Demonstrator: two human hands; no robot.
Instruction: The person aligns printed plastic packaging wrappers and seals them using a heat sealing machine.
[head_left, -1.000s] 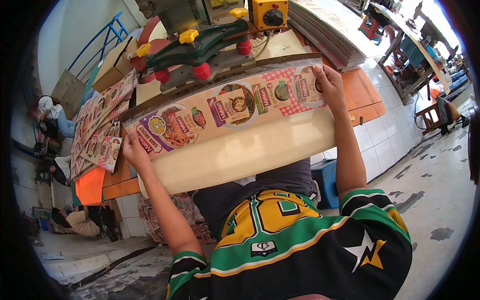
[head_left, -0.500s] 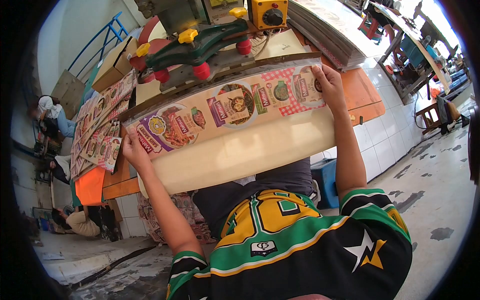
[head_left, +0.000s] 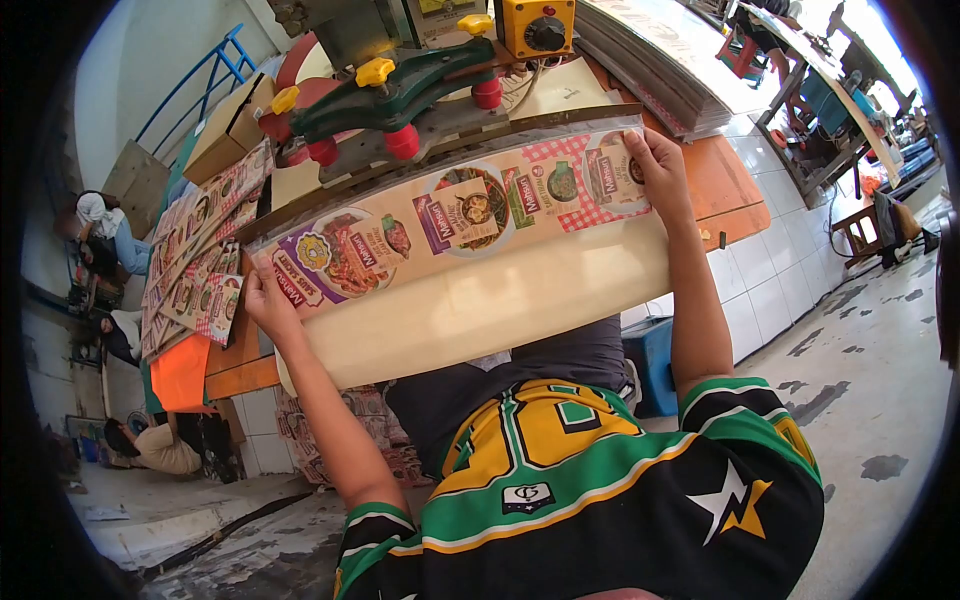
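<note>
A long printed sheet with food pictures stretches between my hands, its far edge along a dark metal bar. My left hand pinches its left end. The right end is held by my right hand, thumb on top. Below the print lies a plain cream-coloured surface, curving down toward my lap. Just beyond the bar stands a green clamp frame with yellow knobs and red feet.
Printed sheets lie piled at the left beside an orange sheet and a cardboard box. A yellow control box sits behind the clamp. Flat stacks are at the back right. People sit at the far left.
</note>
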